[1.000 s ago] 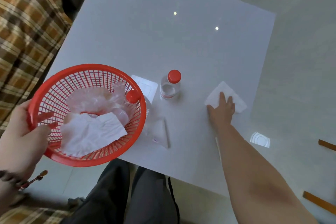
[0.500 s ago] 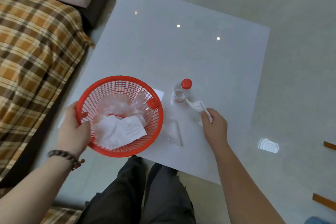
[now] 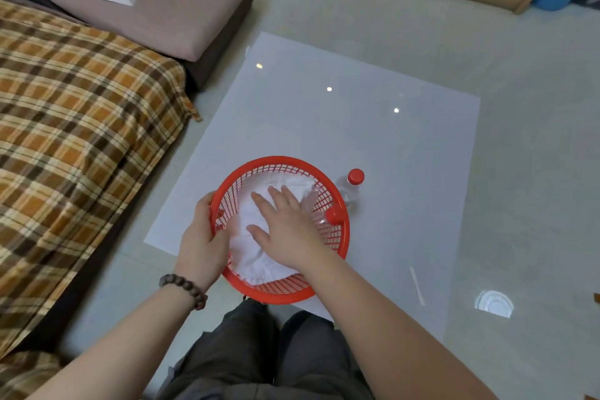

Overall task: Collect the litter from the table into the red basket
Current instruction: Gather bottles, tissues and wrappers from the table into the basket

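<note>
I have the red basket (image 3: 337,204) gripped at its left rim by the left hand (image 3: 203,245), fingers hooked over the edge and thumb outside, so it sits tilted above the near part of the white table (image 3: 357,127). My right hand (image 3: 285,227) lies inside the basket with the fingers spread flat and slack on the white tissues (image 3: 256,256); it grips nothing that I can see, so I judge this to be the drop-off step, with the paper let go and being pressed down onto the heap. A crushed clear bottle with a red cap (image 3: 332,216) lies against the right wall of the basket, partly under my fingers. Still out on the table is an upright bottle (image 3: 352,185) with a red cap, just beside the basket's far right rim, and a thin pale strip (image 3: 416,286) lies near the front right edge; I cannot tell whether that strip is a straw or a wrapper. The basket hides the tabletop beneath it, so more litter may sit there unseen. My next move, as I read it, calls for lifting the right hand clear of the mesh, reaching over the rim to the upright bottle and closing round its body, while the left hand keeps the basket level enough that the tissues do not spill.
</note>
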A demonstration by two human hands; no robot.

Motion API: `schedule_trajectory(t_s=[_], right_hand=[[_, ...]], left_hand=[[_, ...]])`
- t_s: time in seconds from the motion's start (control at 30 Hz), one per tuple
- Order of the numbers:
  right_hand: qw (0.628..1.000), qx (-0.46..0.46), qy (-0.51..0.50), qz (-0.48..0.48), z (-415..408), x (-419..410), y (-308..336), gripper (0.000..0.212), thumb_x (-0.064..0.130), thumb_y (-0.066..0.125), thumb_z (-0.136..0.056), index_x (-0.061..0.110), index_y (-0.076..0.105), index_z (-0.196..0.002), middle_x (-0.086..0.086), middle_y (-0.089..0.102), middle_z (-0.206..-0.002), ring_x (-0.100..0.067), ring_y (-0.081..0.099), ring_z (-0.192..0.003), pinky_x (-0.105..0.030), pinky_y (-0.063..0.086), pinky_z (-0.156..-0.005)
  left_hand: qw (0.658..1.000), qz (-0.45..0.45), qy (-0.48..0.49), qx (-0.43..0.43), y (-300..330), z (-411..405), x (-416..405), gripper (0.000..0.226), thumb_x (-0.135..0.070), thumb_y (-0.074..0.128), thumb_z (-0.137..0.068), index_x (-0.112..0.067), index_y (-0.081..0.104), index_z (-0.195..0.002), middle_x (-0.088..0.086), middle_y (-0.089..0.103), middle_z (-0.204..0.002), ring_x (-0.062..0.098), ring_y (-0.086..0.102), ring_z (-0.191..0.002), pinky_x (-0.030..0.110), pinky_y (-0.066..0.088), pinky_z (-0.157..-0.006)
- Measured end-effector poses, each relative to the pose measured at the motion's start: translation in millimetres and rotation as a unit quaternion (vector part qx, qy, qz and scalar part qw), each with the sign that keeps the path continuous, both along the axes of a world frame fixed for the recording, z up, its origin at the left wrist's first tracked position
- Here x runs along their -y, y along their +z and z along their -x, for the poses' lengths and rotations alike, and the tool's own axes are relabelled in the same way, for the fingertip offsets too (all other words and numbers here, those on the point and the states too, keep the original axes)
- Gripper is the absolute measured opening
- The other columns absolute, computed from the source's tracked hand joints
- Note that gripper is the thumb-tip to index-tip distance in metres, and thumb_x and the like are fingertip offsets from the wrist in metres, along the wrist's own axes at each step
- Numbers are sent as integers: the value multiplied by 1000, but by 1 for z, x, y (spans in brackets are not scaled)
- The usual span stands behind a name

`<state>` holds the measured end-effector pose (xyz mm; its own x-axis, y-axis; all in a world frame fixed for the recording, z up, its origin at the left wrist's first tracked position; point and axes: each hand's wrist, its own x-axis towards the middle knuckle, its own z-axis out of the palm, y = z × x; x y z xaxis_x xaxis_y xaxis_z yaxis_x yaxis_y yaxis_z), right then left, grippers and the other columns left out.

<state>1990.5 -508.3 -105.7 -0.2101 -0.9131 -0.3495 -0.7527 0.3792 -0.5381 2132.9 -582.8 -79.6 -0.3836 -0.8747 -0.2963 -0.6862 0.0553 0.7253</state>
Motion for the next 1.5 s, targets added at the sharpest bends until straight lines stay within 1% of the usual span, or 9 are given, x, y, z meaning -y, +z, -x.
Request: schedule_trajectory(t_s=[0.17,0.37,0.6,0.83,1.03,1.13,1.23,1.37,1.5], right_hand=[[998,-2,26,-59,0,3,-2,62,53,37,-95,30,16,-149,-6,9,-160,-29,1,-146,-56,6,-115],[951,-50,-201,231,35,-15,10,44,38,47,-89,20,55,-129,-11,50,-134,-32,44,-121,-45,39,-101],[958,-61,-280,7,113,-24,-43,64,31,59,-89,22,30,-145,-13,12,-156,-32,19,-140,-47,33,-108],[953,-14,-302,17,122,-15,-39,29,9,44,-93,10,47,-122,-16,42,-123,-34,54,-93,-38,46,-76],[878,-8,-386,285,95,-24,28,22,15,45,-93,16,50,-114,-5,44,-114,2,50,-84,-15,40,-73],[822,29,-398,405,72,-31,65,16,24,45,-90,28,51,-105,2,51,-106,-3,54,-88,-12,45,-72],[838,90,-346,411,44,-29,85,16,22,46,-87,31,52,-99,0,54,-102,-13,57,-89,-28,53,-71],[886,62,-287,359,16,-22,76,16,24,44,-86,22,54,-100,6,49,-101,5,51,-86,-5,39,-71],[904,31,-306,298,9,-14,60,26,25,46,-94,12,52,-115,-2,47,-117,-6,53,-94,-12,41,-74]], left_hand=[[1000,1,-9,4,-4,-2,-2,53,-1,47,-86,-25,40,-132,-14,53,-106,6,52,-86,10,35,-64],[998,-27,48,43,-12,-13,11,51,-8,49,-87,-26,38,-134,-2,57,-108,21,54,-88,32,46,-68],[993,-29,93,72,-13,-28,23,52,-12,50,-90,-25,34,-138,-2,54,-110,23,57,-89,37,52,-66],[988,-71,118,67,-12,-41,23,53,-10,50,-89,-24,34,-137,0,59,-109,25,64,-86,45,57,-66],[984,-90,146,54,-9,-43,28,52,-5,50,-87,-19,37,-135,9,61,-111,31,63,-87,50,56,-71],[986,-81,136,56,-3,-38,30,49,-8,47,-90,-21,36,-136,7,60,-113,30,62,-91,50,55,-74],[990,-74,113,32,3,-29,28,48,-12,48,-90,-24,35,-135,5,60,-111,29,61,-93,48,54,-78],[997,-57,61,2,10,-13,23,47,-20,54,-91,-27,36,-133,-3,57,-110,21,58,-93,35,52,-75],[999,-39,11,-21,17,-2,15,46,-15,53,-92,-27,37,-134,-10,54,-107,13,57,-90,20,47,-67]])
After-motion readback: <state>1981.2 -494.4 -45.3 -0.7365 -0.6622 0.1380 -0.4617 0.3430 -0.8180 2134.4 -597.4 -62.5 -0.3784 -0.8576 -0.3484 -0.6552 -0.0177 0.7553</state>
